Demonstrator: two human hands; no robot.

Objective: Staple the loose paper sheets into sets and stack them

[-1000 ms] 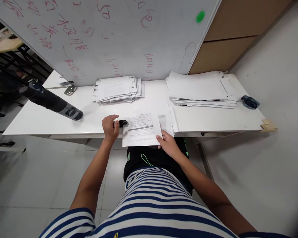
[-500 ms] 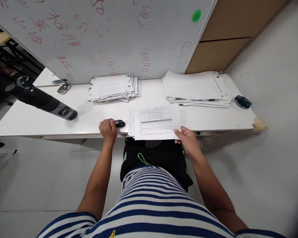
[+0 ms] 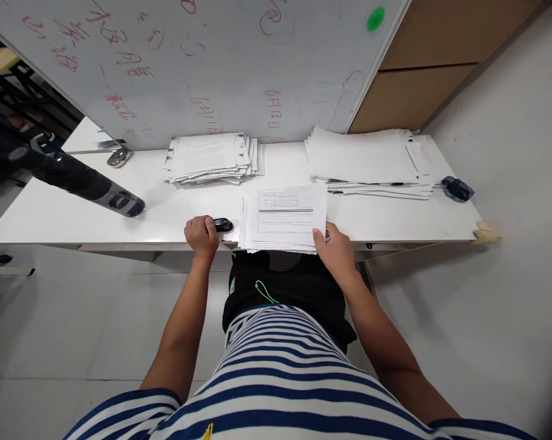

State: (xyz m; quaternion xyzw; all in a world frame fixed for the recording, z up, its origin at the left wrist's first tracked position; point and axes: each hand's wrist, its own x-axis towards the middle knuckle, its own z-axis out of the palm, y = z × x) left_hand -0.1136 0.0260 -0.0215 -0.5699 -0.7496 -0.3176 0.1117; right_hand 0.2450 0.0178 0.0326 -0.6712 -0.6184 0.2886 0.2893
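Note:
My left hand (image 3: 201, 236) is closed around a black stapler (image 3: 223, 225), whose glossy front end sticks out to the right, at the desk's front edge. Beside it lies a small pile of printed sheets (image 3: 285, 214), the top one bearing a form-like table, slightly overhanging the edge. At the pile's lower right corner, my right hand (image 3: 335, 249) pinches the paper, thumb on top and some fingers hidden. The stapler's tip points toward the pile's left side, with a small gap between them.
Behind the pile stand a left paper stack (image 3: 206, 160) and a larger right paper stack (image 3: 367, 156). A dark cylindrical device (image 3: 96, 190) leans in from the left near a computer mouse (image 3: 118, 157). A dark blue object (image 3: 457, 189) sits far right. A whiteboard (image 3: 230, 67) rises behind.
My right hand has moved left along with the top sheet, which now lies more squarely over the pile. My left hand keeps its grip on the stapler. The view has shifted slightly.

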